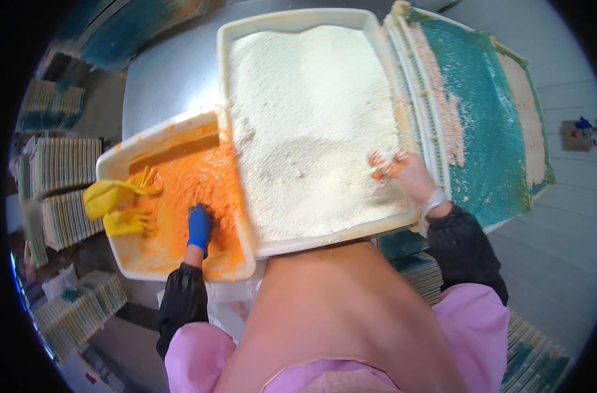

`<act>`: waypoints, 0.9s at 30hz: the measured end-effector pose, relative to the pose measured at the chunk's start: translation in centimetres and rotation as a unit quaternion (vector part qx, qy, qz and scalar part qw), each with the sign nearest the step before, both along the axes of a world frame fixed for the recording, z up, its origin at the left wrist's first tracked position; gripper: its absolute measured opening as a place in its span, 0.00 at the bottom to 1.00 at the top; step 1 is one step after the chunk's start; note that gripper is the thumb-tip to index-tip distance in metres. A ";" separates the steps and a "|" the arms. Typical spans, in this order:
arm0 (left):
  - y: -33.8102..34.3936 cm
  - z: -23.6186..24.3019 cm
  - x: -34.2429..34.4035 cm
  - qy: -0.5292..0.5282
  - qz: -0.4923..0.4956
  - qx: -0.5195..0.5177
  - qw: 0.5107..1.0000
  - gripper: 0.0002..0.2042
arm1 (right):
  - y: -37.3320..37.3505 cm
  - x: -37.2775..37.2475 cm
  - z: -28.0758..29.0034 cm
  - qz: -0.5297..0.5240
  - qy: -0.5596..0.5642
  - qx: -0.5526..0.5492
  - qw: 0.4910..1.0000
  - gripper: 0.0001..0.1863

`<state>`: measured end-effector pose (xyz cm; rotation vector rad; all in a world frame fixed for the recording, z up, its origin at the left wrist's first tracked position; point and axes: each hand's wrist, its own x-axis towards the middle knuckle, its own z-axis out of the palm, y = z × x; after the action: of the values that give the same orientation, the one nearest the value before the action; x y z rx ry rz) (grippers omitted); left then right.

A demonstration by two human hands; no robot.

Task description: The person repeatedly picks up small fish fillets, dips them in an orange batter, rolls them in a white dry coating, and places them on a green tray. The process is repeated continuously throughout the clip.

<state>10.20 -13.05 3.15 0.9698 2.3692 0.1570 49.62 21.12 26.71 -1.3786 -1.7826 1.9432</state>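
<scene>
My left hand point(200, 226), in a blue glove, is in a white-rimmed tray point(247, 259) of orange batter point(167, 203); its fingertips are hidden in the mixture. Two yellow rubber gloves point(111, 196) lie over that tray's left side. My right hand point(411, 175), in a clear glove, is over the right part of a large tray point(298, 13) of white crumbs point(305, 98). It grips an orange piece point(382, 169) flecked with white crumbs, whose exact shape I cannot make out.
At the right, a teal sheet point(475, 118) with pale crumbs lies beside white stacked racks point(423, 111). The steel table point(167, 75) shows behind the trays. Stacks of thin boards point(66, 164) stand at the left and lower right. A small metal fixture point(577, 135) is at the far right.
</scene>
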 end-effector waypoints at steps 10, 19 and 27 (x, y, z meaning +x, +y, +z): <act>4.7 9.7 4.9 0.133 -0.175 0.078 0.972 0.18 | 21.4 2.8 6.7 -0.091 0.085 0.134 0.983 0.15; 1.6 5.8 4.9 0.000 -0.029 0.056 0.998 0.14 | 27.3 5.1 -4.1 0.009 -0.342 0.463 0.817 0.20; 1.7 5.2 1.5 -0.142 0.205 0.147 0.957 0.09 | 32.6 6.3 -5.2 0.065 -0.233 0.531 0.812 0.23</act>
<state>11.70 -11.31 8.39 0.5207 2.2791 0.7741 55.88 53.73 21.49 -1.2886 -2.5553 0.3162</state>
